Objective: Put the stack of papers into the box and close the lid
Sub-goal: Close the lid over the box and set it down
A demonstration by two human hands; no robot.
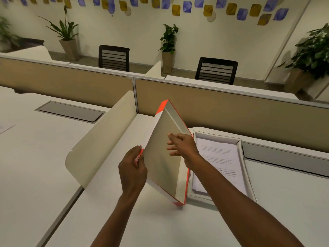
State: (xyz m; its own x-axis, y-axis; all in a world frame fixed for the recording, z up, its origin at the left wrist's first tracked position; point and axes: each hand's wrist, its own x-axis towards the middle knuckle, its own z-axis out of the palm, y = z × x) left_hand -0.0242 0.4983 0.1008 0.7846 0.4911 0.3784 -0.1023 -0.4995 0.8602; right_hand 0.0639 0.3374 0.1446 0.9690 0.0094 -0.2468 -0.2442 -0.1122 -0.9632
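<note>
This is an open-plan office. White desks (44, 154) stand in rows, split by tan partition panels (222, 107) and a curved cream divider (105, 139). Black mesh chairs (216, 70) face the far desks, potted plants (168, 49) line the wall, and a cable hatch (69, 111) is set into one desktop.

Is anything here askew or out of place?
Only the orange-edged cardboard lid stands out: it is tilted on edge beside the white box, held by the left hand, not yet closed. The printed papers lie flat inside. Nothing looks spilled or damaged.
</note>
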